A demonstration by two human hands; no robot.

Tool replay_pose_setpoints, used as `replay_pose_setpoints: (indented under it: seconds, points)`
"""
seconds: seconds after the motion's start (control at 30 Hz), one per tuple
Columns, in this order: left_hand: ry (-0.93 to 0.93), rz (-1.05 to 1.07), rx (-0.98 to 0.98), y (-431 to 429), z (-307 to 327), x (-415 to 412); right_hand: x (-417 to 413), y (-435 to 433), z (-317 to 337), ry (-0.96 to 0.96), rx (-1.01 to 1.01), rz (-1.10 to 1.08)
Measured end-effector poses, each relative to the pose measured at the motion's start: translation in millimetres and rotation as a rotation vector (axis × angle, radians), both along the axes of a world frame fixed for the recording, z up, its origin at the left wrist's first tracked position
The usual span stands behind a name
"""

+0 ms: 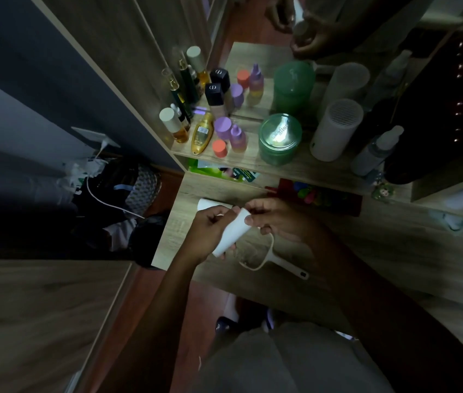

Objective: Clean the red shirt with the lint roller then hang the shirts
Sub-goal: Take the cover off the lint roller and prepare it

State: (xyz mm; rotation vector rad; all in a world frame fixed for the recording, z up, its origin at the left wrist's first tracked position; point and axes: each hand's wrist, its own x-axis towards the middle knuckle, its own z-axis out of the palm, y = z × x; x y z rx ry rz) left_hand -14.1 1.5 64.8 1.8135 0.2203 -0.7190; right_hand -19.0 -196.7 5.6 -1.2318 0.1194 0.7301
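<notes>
Over the wooden table (352, 245), my left hand (207, 234) grips a white lint roll (231, 232), a tilted cylinder. My right hand (278, 219) pinches the roll's upper end with thumb and fingers. Below my hands the white lint roller handle (278, 263) with its wire frame lies on the table, its grip pointing right. A second white tube (210, 204) lies flat just behind my left hand. No red shirt is in view.
A shelf (295, 165) against a mirror carries several bottles, a green jar (279, 139), a white cylinder (335, 129) and a spray bottle (374, 151). A dark box of coloured items (318, 195) sits behind my hands. Bags and a white cable (111, 205) lie on the floor at left.
</notes>
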Motion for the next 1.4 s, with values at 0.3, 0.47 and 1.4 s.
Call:
replay_pose_setpoints:
  seconds: [0.3,0.47,1.4]
  points:
    - [0.020,-0.037,-0.007,0.0,-0.9,2.2,-2.6,1.4,-5.6,0.027,0.048,-0.033]
    - [0.039,-0.044,-0.013,1.0,-1.7,2.4,-1.3,1.3,-6.9,0.000,0.032,-0.014]
    - [0.247,0.355,-0.200,27.4,-40.2,18.3,27.2,51.0,-102.8,-0.032,-0.855,-0.494]
